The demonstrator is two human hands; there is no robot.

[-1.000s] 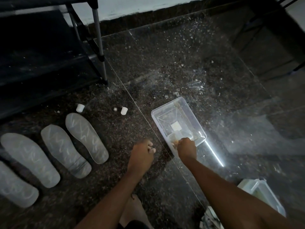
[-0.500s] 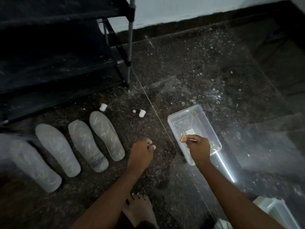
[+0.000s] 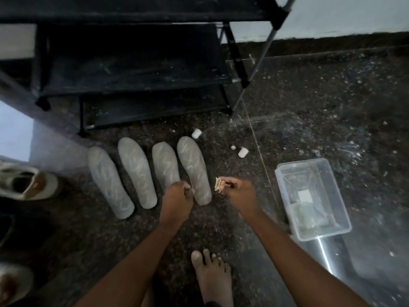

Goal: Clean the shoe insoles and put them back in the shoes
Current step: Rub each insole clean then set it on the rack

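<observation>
Several pale grey insoles lie side by side on the dark speckled floor, the rightmost insole (image 3: 191, 165) nearest my hands. My left hand (image 3: 177, 199) is curled over the heel end of the third insole (image 3: 164, 165), its fingertips at the rightmost insole's edge; whether it grips anything is hidden. My right hand (image 3: 240, 193) pinches a small crumpled tan cloth (image 3: 219, 185) just right of that insole's heel. A beige shoe (image 3: 26, 182) stands at the far left, and another shoe (image 3: 13, 282) shows at the lower left edge.
A clear plastic tub (image 3: 285, 196) with a little water sits on the floor to the right. A black shoe rack (image 3: 132, 74) stands behind the insoles. Two small white caps (image 3: 196, 133) (image 3: 242, 152) lie near it. My bare foot (image 3: 212, 278) is below my hands.
My right hand lifted the tan cloth out of the tub and carried it left to the insoles. My left hand moved onto the insoles' heel ends. The view swung left.
</observation>
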